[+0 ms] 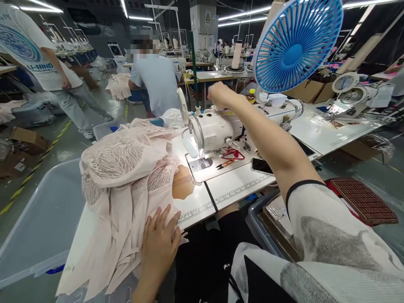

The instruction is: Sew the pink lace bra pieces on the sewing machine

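My left hand (159, 240) lies with spread fingers on the front edge of a heap of pale pink lace bras (126, 160); straps and bands hang over the table edge. My right arm reaches over the white sewing machine (211, 130). Beyond the machine head, my right hand (221, 94) is raised with its fingers curled closed, near a dark green pole (193, 71). What those fingers hold, if anything, is hidden. On the machine bed are orange-handled thread snips (225, 164) and a red triangular piece (235, 154). A dark phone (261, 166) lies beneath my right forearm.
A blue fan (293, 54) stands at the upper right. Left of the table is a translucent plastic bin (44, 219). Another sewing machine (353, 99) stands to the right. A seated person (156, 80) works ahead, and another person (47, 63) stands at the left.
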{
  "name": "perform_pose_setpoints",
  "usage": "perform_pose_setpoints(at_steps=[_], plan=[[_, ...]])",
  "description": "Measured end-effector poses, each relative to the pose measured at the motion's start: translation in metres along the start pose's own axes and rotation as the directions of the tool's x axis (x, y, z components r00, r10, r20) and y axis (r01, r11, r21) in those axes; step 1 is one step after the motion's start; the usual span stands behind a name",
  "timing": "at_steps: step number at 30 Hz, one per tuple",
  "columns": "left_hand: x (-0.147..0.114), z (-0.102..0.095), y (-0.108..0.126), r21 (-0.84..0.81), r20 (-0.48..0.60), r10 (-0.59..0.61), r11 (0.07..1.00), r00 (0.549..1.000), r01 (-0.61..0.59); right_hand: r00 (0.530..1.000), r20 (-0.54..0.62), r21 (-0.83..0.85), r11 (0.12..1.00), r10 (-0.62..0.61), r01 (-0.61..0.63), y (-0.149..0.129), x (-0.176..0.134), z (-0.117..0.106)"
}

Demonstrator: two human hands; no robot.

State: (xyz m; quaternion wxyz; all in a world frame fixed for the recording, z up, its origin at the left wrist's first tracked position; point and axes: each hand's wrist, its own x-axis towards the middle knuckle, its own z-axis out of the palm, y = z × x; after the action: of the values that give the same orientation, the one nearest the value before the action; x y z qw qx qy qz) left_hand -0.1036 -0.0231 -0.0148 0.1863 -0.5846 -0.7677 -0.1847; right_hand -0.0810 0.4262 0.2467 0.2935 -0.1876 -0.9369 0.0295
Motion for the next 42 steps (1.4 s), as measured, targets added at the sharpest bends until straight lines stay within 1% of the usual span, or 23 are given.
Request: perform_pose_setpoints(at_steps=[2,4,6,7,8,9,10,11,12,13,14,15,18,19,20,22,24,25,27,29,32,37,42], plan=[[-0.003,-0.002,-0.007,-0.028,0.018,-0.003,1.000,1.000,0.003,0.996,-0.089,-0.038,0.999,0.017,-0.020,-0.019,-0.038,-0.019],[-0.003,-0.004,-0.010,-0.067,0.006,-0.012,0.998,1.000,0.012,0.960,-0.281,-0.008,1.000,0.012,-0.015,-0.042,-0.094,-0.032],[0.002,-0.007,-0.004,-0.132,-0.045,-0.064,0.990,0.997,0.057,0.918,-0.395,0.090,0.996,0.040,-0.005,-0.059,-0.155,-0.031],[0.006,-0.008,0.002,-0.179,-0.081,-0.102,0.980,0.991,0.087,0.893,-0.437,0.182,0.983,0.110,-0.031,-0.064,-0.184,-0.023],[0.011,-0.009,0.010,-0.234,-0.111,-0.136,0.966,0.984,0.107,0.856,-0.466,0.304,0.949,0.223,-0.082,-0.065,-0.208,-0.013],[0.017,-0.009,0.019,-0.293,-0.129,-0.158,0.949,0.979,0.115,0.809,-0.450,0.462,0.874,0.377,-0.150,-0.064,-0.226,0.000],[0.023,-0.009,0.029,-0.349,-0.134,-0.166,0.931,0.977,0.111,0.755,-0.368,0.647,0.733,0.543,-0.211,-0.062,-0.239,0.015],[0.030,-0.008,0.039,-0.399,-0.134,-0.165,0.912,0.977,0.099,0.728,-0.212,0.800,0.543,0.652,-0.254,-0.059,-0.246,0.029],[0.038,-0.006,0.048,-0.441,-0.128,-0.160,0.893,0.979,0.089,0.720,-0.070,0.877,0.387,0.690,-0.286,-0.055,-0.248,0.042],[0.045,-0.003,0.056,-0.475,-0.118,-0.156,0.876,0.981,0.082,0.728,0.042,0.910,0.274,0.685,-0.311,-0.053,-0.247,0.053],[0.052,0.000,0.063,-0.502,-0.112,-0.155,0.861,0.982,0.078,0.749,0.133,0.924,0.193,0.649,-0.331,-0.051,-0.244,0.061],[0.059,0.004,0.068,-0.525,-0.109,-0.157,0.848,0.982,0.077,0.770,0.188,0.929,0.144,0.610,-0.341,-0.051,-0.241,0.066],[0.073,0.016,0.071,-0.560,-0.102,-0.166,0.825,0.981,0.081,0.790,0.237,0.938,0.077,0.566,-0.337,-0.053,-0.239,0.064],[0.076,0.020,0.070,-0.556,-0.106,-0.167,0.827,0.980,0.081,0.786,0.215,0.936,0.108,0.579,-0.335,-0.054,-0.243,0.059],[0.077,0.024,0.067,-0.547,-0.110,-0.166,0.833,0.980,0.079,0.782,0.170,0.921,0.185,0.599,-0.342,-0.053,-0.248,0.051],[0.076,0.033,0.061,-0.525,-0.116,-0.152,0.848,0.981,0.069,0.795,0.041,0.817,0.438,0.605,-0.375,-0.047,-0.257,0.030],[0.073,0.042,0.057,-0.510,-0.123,-0.149,0.858,0.981,0.067,0.830,-0.121,0.578,0.719,0.544,-0.387,-0.038,-0.261,0.005],[0.071,0.045,0.056,-0.506,-0.126,-0.150,0.860,0.981,0.066,0.852,-0.194,0.426,0.824,0.486,-0.373,-0.032,-0.260,-0.007],[0.068,0.051,0.055,-0.495,-0.137,-0.135,0.868,0.981,0.050,0.896,-0.281,0.154,0.937,0.344,-0.312,-0.020,-0.248,-0.030],[0.067,0.054,0.057,-0.469,-0.150,-0.089,0.883,0.985,0.008,0.931,-0.294,-0.024,0.972,0.215,-0.232,-0.008,-0.228,-0.047],[0.067,0.054,0.060,-0.399,-0.173,-0.011,0.915,0.985,-0.059,0.964,-0.249,-0.128,0.983,0.094,-0.129,0.009,-0.192,-0.057],[0.069,0.050,0.065,-0.274,-0.218,0.068,0.953,0.974,-0.127,0.991,-0.132,-0.057,0.998,0.017,-0.025,0.030,-0.147,-0.051],[0.069,0.047,0.068,-0.256,-0.226,0.066,0.958,0.972,-0.125,0.999,-0.043,0.057,0.998,0.030,-0.028,0.037,-0.122,-0.049]])
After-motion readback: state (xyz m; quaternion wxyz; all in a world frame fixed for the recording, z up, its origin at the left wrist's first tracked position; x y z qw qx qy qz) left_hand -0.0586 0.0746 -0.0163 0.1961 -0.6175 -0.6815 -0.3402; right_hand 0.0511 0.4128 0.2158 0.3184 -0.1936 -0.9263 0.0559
